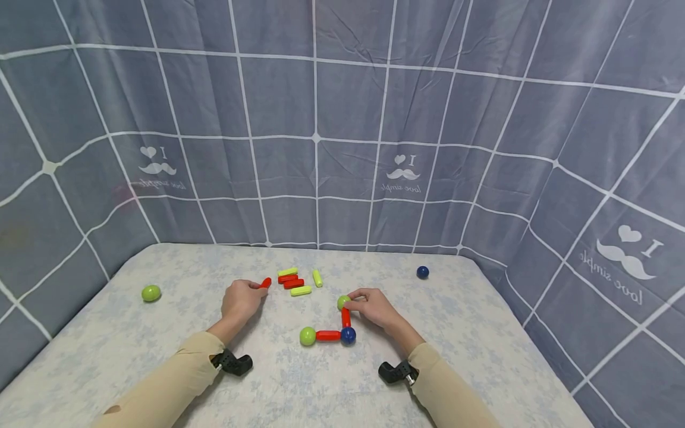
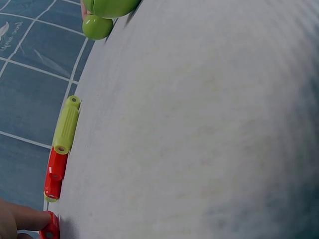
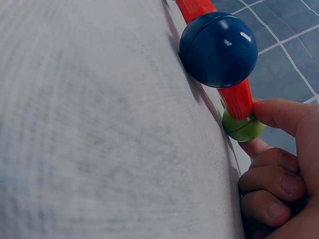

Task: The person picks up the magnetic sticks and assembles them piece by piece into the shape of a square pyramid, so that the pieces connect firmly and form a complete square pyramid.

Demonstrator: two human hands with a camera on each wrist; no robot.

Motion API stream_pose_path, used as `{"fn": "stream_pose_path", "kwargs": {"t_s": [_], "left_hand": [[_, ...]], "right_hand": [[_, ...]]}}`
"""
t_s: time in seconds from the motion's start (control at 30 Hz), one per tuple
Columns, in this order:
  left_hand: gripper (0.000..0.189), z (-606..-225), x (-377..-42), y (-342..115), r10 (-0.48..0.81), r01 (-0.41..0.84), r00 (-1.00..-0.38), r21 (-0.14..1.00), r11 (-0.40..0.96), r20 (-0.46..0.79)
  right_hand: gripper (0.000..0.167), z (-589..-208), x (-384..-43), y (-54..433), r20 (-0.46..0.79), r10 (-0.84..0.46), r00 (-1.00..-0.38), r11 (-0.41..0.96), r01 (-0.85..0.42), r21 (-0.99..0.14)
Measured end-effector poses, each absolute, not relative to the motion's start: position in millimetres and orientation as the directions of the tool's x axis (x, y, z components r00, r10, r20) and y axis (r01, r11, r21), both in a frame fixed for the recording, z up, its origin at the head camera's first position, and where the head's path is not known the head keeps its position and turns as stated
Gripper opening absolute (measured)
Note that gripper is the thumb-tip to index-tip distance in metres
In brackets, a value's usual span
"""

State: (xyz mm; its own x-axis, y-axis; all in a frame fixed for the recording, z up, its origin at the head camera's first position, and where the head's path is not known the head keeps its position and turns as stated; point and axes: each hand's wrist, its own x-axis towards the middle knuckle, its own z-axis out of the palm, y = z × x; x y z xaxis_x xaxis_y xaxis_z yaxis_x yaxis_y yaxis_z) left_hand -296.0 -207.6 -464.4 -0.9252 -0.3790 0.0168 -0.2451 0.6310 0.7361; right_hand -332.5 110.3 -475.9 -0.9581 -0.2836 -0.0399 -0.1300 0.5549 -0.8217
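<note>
My left hand pinches a short red rod between thumb and finger, low over the table; only one end of it shows in the left wrist view. With the right hand I hold a green ball by its side. A red rod links that ball to a blue ball. From the blue ball a second red rod runs left to another green ball, so the joined pieces form an L lying on the table. In the right wrist view, the thumb touches where rod and green ball meet.
Loose yellow-green rods and red rods lie in a cluster beyond the L, with one yellow-green rod apart. A green ball sits far left, a blue ball at back right. A grey-blue curtain surrounds the table.
</note>
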Motion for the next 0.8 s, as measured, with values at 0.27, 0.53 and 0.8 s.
{"fn": "stream_pose_path", "kwargs": {"t_s": [0.27, 0.53, 0.8], "left_hand": [[0.026, -463.8, -295.3, -209.1, -0.376, -0.228, -0.926, 0.759, 0.610, 0.025], [0.024, -464.1, -295.3, -208.1, -0.370, -0.219, -0.929, 0.771, 0.598, 0.023], [0.026, -461.3, -292.4, -205.2, -0.350, -0.194, -0.936, 0.799, 0.569, 0.023]], "right_hand": [[0.036, -477.4, -334.7, 111.2, -0.012, -0.297, -0.955, 0.543, -0.159, -0.824], [0.036, -476.1, -333.7, 110.9, -0.010, -0.291, -0.957, 0.553, -0.159, -0.818], [0.037, -477.4, -334.8, 111.7, -0.016, -0.299, -0.954, 0.543, -0.156, -0.825]]}}
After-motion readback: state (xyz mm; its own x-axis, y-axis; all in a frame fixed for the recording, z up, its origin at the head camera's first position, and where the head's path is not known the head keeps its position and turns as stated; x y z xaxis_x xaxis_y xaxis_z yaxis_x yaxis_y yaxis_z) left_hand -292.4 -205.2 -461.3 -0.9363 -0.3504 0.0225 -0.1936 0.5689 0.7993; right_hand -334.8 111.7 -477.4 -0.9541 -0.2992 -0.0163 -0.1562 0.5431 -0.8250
